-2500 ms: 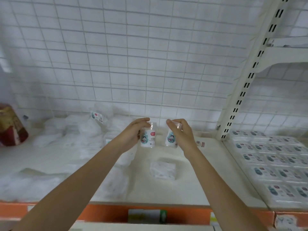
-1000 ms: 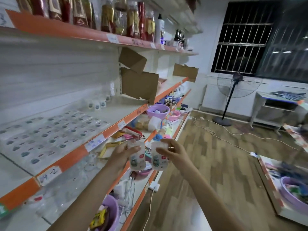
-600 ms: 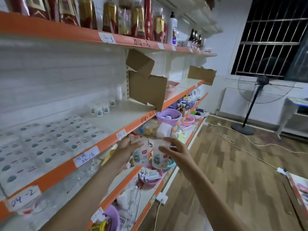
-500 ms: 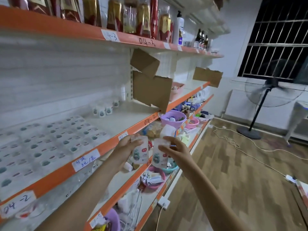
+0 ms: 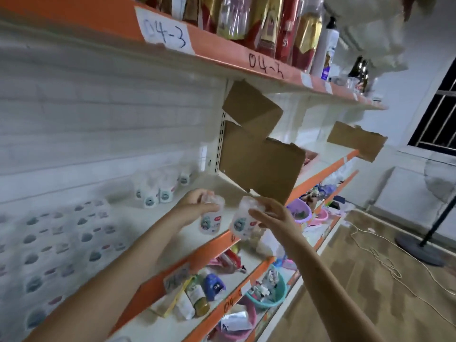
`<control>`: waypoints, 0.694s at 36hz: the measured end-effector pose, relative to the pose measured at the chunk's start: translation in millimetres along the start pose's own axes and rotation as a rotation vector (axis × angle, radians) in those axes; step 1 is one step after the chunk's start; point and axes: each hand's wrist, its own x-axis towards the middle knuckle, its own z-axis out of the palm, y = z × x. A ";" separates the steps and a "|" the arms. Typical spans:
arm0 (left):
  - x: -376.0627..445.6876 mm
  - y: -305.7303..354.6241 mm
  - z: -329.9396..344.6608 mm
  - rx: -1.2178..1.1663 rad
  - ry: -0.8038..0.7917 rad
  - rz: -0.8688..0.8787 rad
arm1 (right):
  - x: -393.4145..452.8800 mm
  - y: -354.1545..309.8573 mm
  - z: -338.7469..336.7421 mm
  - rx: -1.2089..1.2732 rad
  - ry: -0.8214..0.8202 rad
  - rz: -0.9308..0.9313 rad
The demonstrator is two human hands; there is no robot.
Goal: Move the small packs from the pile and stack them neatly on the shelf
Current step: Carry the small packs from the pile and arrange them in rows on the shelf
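Flat packs (image 5: 56, 243) on shelf motion-blurred; pack labels unreadable; top bottles (image 5: 246, 18) cropped.

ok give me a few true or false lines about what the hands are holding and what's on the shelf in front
1. Each hand holds a small pack. True: left hand grips one pack, right hand the other pack.
2. The held packs already stand on the shelf. False: both are in the air at its front edge.
3. A few upright packs stand at the back of the shelf. True.
4. The cardboard sheet lies flat on the floor. False: it stands upright as a divider on the shelf.
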 end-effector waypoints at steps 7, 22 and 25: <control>68.5 -6.3 -23.4 0.408 0.054 0.037 | 93.7 20.0 16.1 -0.001 -0.091 0.026; 151.0 -23.1 -67.0 0.706 0.337 -0.087 | 242.2 48.0 75.7 0.173 -0.434 0.087; 148.6 -29.8 -65.9 0.750 0.356 -0.125 | 257.5 64.8 87.6 0.129 -0.472 0.071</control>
